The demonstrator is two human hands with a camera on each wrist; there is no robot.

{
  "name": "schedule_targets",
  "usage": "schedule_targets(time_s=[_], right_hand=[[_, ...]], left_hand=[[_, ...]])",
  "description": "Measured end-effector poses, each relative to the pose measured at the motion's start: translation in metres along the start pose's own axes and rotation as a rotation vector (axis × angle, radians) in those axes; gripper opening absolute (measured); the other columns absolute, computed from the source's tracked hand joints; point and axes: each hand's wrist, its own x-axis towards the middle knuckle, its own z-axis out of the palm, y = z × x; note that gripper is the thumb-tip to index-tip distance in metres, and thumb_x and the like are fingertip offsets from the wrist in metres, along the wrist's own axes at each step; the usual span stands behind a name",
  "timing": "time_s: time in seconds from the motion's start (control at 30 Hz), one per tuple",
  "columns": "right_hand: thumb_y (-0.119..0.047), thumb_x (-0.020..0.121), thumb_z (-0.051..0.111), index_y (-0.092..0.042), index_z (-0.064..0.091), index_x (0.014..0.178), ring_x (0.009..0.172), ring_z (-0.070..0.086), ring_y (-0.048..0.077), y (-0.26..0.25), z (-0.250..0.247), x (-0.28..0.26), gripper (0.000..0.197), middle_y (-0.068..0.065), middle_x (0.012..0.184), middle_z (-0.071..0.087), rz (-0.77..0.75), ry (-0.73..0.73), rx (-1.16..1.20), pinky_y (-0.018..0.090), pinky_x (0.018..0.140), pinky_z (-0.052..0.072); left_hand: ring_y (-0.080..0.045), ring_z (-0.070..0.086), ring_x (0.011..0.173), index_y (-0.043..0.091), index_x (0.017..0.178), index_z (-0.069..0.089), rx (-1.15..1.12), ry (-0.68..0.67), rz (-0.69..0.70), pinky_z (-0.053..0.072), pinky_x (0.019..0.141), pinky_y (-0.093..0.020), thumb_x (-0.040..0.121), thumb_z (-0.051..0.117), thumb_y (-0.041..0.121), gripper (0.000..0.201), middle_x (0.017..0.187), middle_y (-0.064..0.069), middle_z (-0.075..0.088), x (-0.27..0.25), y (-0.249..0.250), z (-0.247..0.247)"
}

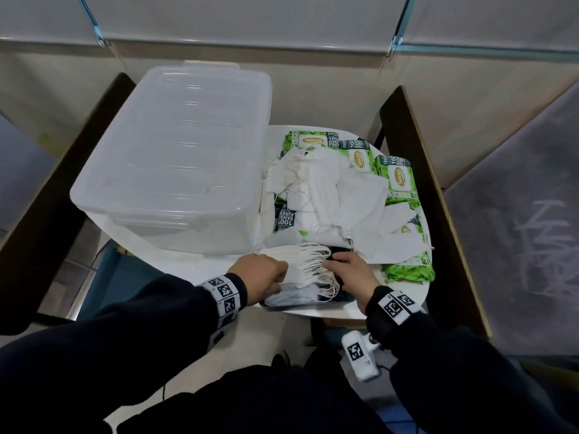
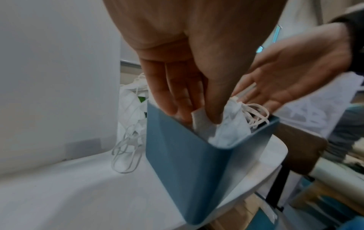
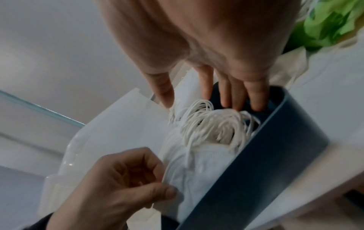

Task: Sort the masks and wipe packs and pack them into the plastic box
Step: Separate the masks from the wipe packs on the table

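Observation:
A stack of white masks [image 1: 305, 270] stands on edge in a small dark-blue bin [image 2: 187, 163] at the white table's front edge. My left hand [image 1: 280, 277] pinches the stack's left end between thumb and curled fingers [image 2: 173, 101]. My right hand [image 1: 333, 263] has straight fingers [image 3: 256, 102] pressed down inside the bin [image 3: 275, 147] beside the bunched ear loops [image 3: 212, 124]. Beyond lies a loose heap of white masks [image 1: 329, 189] over green wipe packs [image 1: 401, 180]. The clear plastic box [image 1: 175, 145] stands at the left with its lid on.
The white table [image 1: 203, 267] is small and rounded, and the bin sits near its front rim. One green wipe pack [image 1: 410, 267] lies right of my right hand. Dark wooden frames [image 1: 416, 183] flank the table on both sides.

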Motion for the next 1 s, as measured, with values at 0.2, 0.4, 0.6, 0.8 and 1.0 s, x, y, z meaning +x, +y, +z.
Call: schedule_targets(time_s=[0.2,0.4,0.6,0.8,1.0], right_hand=[[-0.049,0.07,0.083,0.001,0.055,0.14,0.123,0.062,0.031,0.0,0.024,0.012,0.09,0.012,0.134,0.065,0.162,-0.004,0.149,0.047,0.113,0.045],[-0.051,0.084,0.076,-0.005,0.062,0.131,0.106,0.068,0.029,0.001,0.05,0.03,0.068,0.01,0.116,0.07,0.282,-0.048,0.281,0.043,0.098,0.057],[-0.045,0.074,0.088,-0.006,0.063,0.134,0.112,0.069,0.036,0.013,0.051,0.041,0.076,0.016,0.125,0.07,0.342,-0.137,0.368,0.055,0.1,0.055],[-0.048,0.088,0.073,-0.001,0.07,0.122,0.089,0.077,0.032,0.001,0.035,0.012,0.058,0.02,0.102,0.076,0.386,-0.254,0.516,0.048,0.083,0.063],[-0.066,0.029,0.095,-0.012,0.065,0.135,0.123,0.065,0.041,0.048,0.013,0.039,0.122,0.018,0.132,0.068,0.337,-0.144,0.38,0.061,0.105,0.05]], left_hand=[[-0.02,0.062,0.073,0.024,0.078,0.055,-0.286,0.01,-0.216,0.051,0.062,-0.034,0.064,0.08,0.064,0.049,0.075,0.007,0.064,-0.007,-0.012,-0.003],[-0.037,0.073,0.078,0.0,0.129,0.056,-1.515,-0.111,-0.772,0.063,0.078,-0.05,0.097,0.069,0.029,0.045,0.1,-0.023,0.066,-0.009,-0.039,0.014],[-0.027,0.067,0.073,0.01,0.118,0.067,-1.465,-0.047,-0.673,0.06,0.073,-0.041,0.098,0.067,0.031,0.029,0.097,-0.009,0.068,-0.001,-0.032,0.007],[-0.024,0.072,0.079,0.022,0.115,0.061,-1.246,-0.025,-0.624,0.057,0.06,-0.033,0.096,0.065,0.042,0.028,0.108,-0.006,0.072,0.011,-0.025,0.015],[-0.021,0.072,0.073,0.017,0.11,0.061,-1.245,-0.059,-0.592,0.057,0.063,-0.034,0.096,0.065,0.044,0.03,0.1,-0.007,0.072,0.016,-0.013,0.023]])
